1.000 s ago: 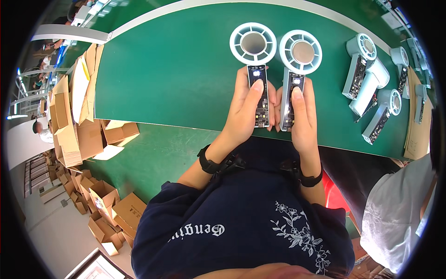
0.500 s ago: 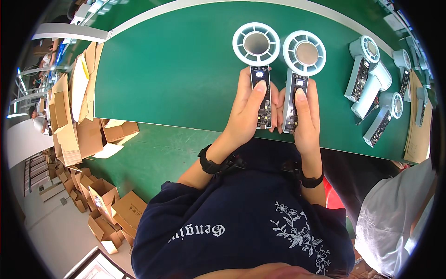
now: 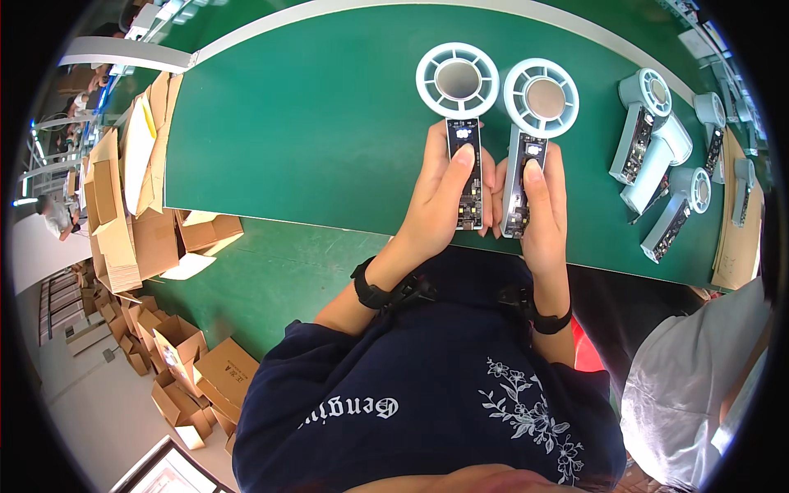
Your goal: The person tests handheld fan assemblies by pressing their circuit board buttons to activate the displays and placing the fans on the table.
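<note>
Two pale blue handheld fans stand out side by side over the green table, heads pointing away from me. Around the handle of the left handheld fan (image 3: 457,80) my left hand (image 3: 440,185) is closed, its thumb pressing on the exposed circuit board (image 3: 467,193). My right hand (image 3: 542,193) grips the right handheld fan (image 3: 542,97) the same way, thumb on its board just below a lit white display (image 3: 534,150). The left board's display (image 3: 464,134) is lit too. Both handles lack a front cover. The fingers behind the handles are partly hidden.
Several more open-handled fans (image 3: 633,140) lie on the right of the green table (image 3: 304,123). Cardboard boxes (image 3: 152,238) stand at its left edge, with more boxes (image 3: 222,374) on the floor. A person in a grey sleeve (image 3: 682,370) sits close on my right.
Both fans and my hands have shifted very slightly to the right and nearer in the picture. My grip on each is unchanged.
</note>
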### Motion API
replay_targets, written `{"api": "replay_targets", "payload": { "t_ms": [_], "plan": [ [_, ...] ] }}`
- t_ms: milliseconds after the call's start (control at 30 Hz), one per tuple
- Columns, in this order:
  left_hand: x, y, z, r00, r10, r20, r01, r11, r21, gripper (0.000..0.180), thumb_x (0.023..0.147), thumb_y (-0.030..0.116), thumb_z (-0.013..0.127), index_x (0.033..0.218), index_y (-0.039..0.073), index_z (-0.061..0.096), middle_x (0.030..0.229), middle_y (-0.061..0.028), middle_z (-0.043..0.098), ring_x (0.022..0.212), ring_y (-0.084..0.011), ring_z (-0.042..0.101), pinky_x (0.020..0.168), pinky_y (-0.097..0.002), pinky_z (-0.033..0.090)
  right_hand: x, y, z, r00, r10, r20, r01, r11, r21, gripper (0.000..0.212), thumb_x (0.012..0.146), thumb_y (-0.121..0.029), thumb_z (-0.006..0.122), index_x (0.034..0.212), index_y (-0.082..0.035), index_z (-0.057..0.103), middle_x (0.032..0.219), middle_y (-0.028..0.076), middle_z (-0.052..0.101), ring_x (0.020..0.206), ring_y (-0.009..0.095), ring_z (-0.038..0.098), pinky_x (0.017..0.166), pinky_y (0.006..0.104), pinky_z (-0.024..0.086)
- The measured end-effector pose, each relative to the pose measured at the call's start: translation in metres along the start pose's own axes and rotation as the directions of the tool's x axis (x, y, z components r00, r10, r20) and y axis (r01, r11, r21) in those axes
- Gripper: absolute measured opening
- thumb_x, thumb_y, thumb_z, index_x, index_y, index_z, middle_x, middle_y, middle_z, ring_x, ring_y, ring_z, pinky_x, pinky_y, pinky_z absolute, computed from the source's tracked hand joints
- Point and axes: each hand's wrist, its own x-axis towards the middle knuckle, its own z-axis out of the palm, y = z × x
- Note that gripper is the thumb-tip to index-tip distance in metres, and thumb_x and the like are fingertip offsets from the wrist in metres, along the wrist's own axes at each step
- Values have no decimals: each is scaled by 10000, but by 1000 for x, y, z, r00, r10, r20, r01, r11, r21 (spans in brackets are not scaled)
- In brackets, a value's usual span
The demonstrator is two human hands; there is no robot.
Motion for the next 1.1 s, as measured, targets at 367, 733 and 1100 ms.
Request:
{"api": "replay_targets", "payload": {
  "t_ms": [367,733,1100],
  "plan": [
    [-8,8,-14,999,-42,-6,41,998,-49,463,974,322,370,1301,4,283,816,-82,475,456,-130,474,343,-250,392,-16,-42,-49,964,147,220,-249,788,563,373,973,-311,390,1117,33,399,740,77,500,440,102,440,343,208,339],
    [47,48,22,841,-487,233,329,805,493,386,921,235,488,1187,2,332,740,-96,541,493,-166,570,428,-275,458,-139,-131,-145,844,-62,-533,-178,904,-388,310,903,-268,499,1011,23,497,650,46,525,513,101,475,464,234,363],
    [137,19,78,813,-487,318,-180,309,934,398,917,381,473,973,-12,503,716,-146,604,616,-223,634,541,-316,500,-81,-107,-205,745,-274,-608,-338,630,-699,265,922,-265,516,807,-27,525,560,-1,460,438,72,439,391,244,346]
  ]
}}
